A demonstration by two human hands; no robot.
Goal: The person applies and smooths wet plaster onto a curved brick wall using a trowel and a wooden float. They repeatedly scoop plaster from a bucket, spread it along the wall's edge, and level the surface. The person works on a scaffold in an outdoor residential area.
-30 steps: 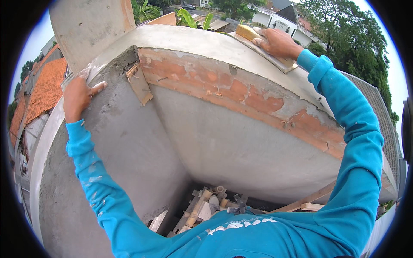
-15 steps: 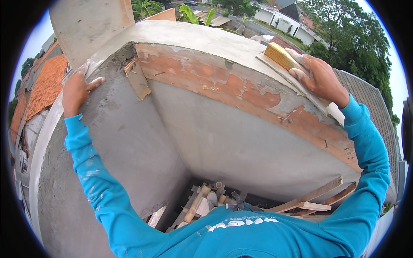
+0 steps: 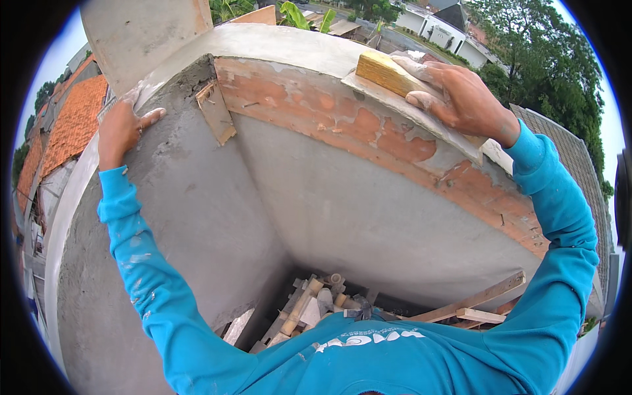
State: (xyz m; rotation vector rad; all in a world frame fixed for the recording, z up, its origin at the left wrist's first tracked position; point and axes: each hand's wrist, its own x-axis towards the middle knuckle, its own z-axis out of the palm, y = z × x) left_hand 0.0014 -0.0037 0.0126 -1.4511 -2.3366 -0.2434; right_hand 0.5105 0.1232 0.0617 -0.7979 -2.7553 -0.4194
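My right hand (image 3: 457,99) is closed round the yellow wooden grip of a plastering float (image 3: 408,112). The float's thin flat board lies on the pale, smooth top of the curved wall (image 3: 283,41), its near edge jutting over the inner face. At the left, my left hand (image 3: 124,128) rests on the wall's top edge, thumb apart from the fingers; part of the hand's outer side is hidden. Beside that hand the wall's inner face (image 3: 184,171) is coated in grey plaster, rough and damp-looking near the corner.
A reddish board (image 3: 342,118) with protruding nails runs under the far wall's rim. A short wood piece (image 3: 216,113) stands in the corner, and a tall panel (image 3: 148,39) rises behind it. Timber offcuts (image 3: 303,309) lie below, with planks (image 3: 474,299) at the lower right.
My right hand has slid the float leftward along the wall top, toward the corner. The left hand stays at the same spot on the wall edge; the view has shifted slightly.
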